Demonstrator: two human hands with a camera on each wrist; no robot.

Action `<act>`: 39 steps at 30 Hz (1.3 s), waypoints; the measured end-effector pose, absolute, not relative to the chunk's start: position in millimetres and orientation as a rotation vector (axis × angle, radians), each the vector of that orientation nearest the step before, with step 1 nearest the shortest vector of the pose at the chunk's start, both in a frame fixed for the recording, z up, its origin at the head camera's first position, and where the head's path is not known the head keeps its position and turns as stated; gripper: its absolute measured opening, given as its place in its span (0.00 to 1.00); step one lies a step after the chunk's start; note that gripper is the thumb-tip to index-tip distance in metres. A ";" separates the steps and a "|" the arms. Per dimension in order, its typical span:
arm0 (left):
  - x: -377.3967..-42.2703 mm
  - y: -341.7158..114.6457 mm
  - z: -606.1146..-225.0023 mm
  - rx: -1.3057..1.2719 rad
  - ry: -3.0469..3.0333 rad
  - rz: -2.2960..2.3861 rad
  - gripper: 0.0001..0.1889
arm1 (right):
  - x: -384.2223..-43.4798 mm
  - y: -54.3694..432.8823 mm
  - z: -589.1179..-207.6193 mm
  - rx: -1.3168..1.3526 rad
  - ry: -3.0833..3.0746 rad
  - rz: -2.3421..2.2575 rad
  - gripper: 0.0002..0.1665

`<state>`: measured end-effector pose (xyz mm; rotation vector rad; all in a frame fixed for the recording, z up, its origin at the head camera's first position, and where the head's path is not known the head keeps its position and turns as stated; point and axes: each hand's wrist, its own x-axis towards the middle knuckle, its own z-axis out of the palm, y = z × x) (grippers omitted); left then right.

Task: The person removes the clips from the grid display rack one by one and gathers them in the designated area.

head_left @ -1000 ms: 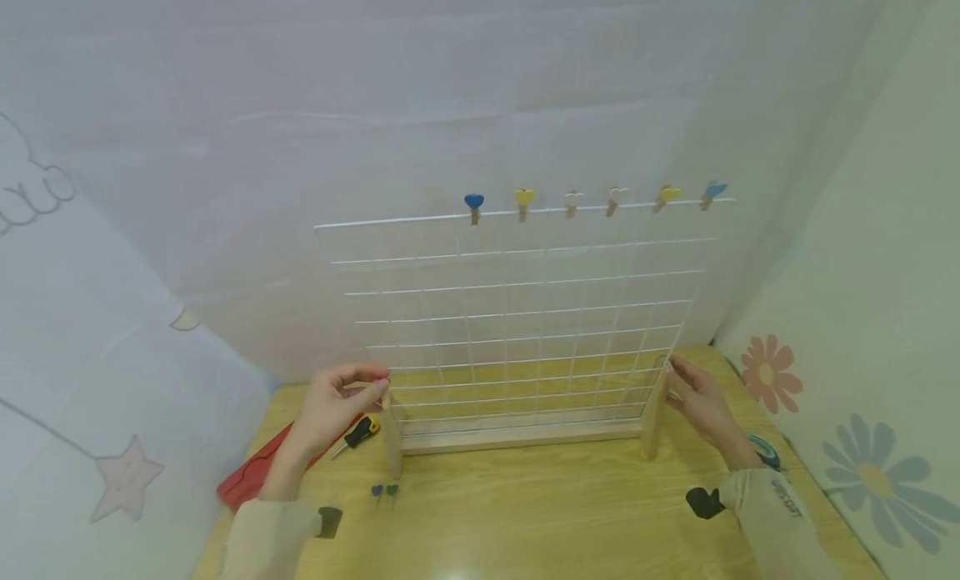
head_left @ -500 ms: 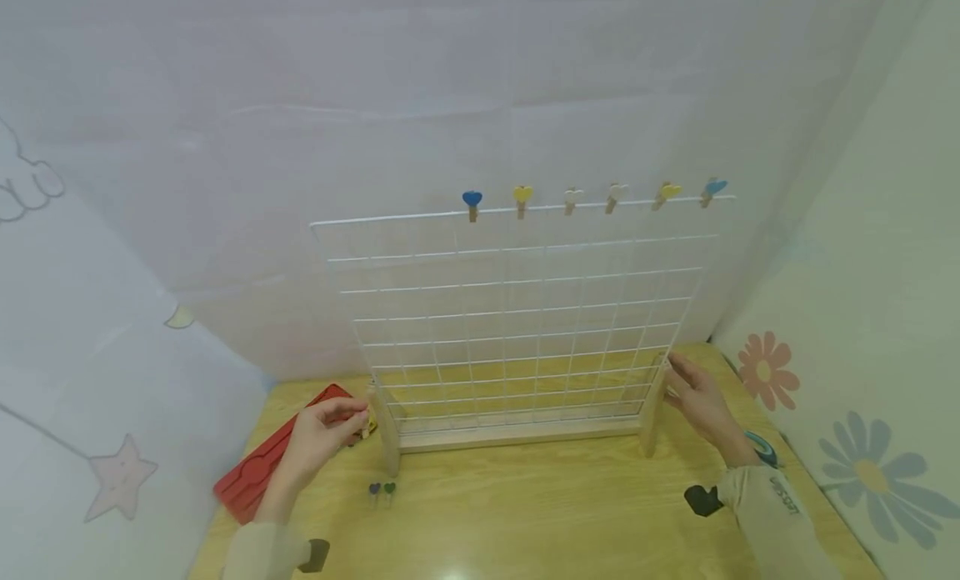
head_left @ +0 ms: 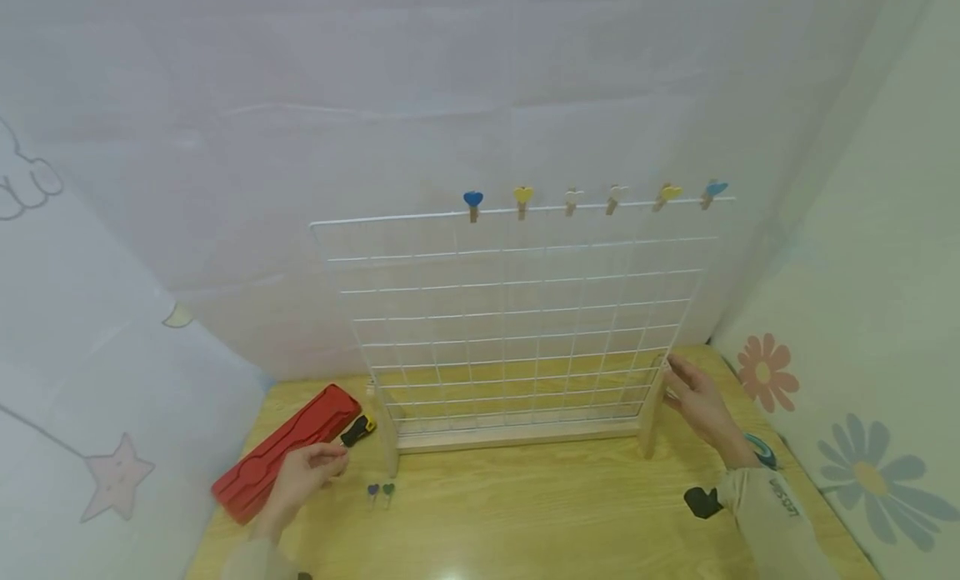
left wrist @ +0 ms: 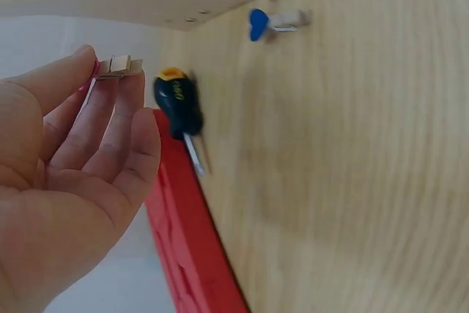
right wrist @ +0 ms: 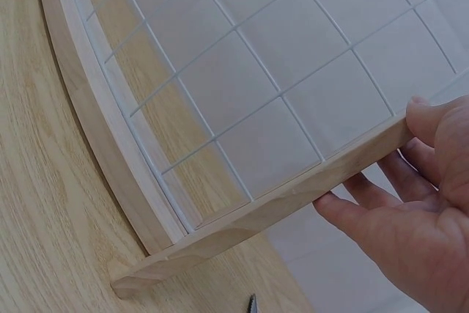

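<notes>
Head view: left hand (head_left: 303,480), pinching a seemingly pink peg (left wrist: 121,67), has moved lower; right hand (head_left: 700,403) grips the wooden post (right wrist: 293,194).

Cream sleeves (head_left: 776,526), dark lettering (head_left: 785,497) (on the right), black wrist piece (head_left: 703,502)

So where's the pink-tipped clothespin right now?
In the left wrist view, the clothespin is at upper left, pinched in the left hand, left of the screwdriver.
</notes>
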<state>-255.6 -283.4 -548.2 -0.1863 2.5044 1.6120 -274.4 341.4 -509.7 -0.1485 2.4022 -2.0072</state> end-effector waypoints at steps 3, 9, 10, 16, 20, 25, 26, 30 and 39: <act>-252.8 -287.5 -560.8 -0.216 2.491 1.593 0.17 | -274.0 341.0 -510.4 -0.145 2.406 -2.000 0.41; -249.1 -292.2 -583.1 -0.222 2.567 1.456 0.17 | -273.2 340.2 -508.0 -0.121 2.407 -1.995 0.41; -248.8 -292.6 -586.3 -0.235 2.582 1.424 0.17 | -273.1 340.3 -507.5 -0.120 2.407 -1.993 0.41; -246.4 -291.5 -599.8 -0.265 2.604 1.367 0.15 | -272.7 339.5 -505.3 -0.129 2.423 -1.984 0.40; -245.0 -287.9 -599.8 -0.220 2.606 1.359 0.12 | -273.0 339.1 -506.4 -0.128 2.438 -1.982 0.40; -245.8 -283.8 -599.7 -0.183 2.636 1.286 0.09 | -273.8 339.3 -507.1 -0.129 2.429 -1.988 0.41; -246.3 -283.1 -600.4 -0.184 2.638 1.280 0.08 | -273.8 339.6 -507.1 -0.131 2.424 -1.991 0.41; -248.1 -281.5 -602.8 -0.190 2.643 1.259 0.07 | -273.7 339.5 -506.5 -0.126 2.411 -2.008 0.40; -251.4 -281.4 -608.7 -0.164 2.651 1.212 0.07 | -275.0 339.4 -507.4 -0.130 2.386 -2.035 0.38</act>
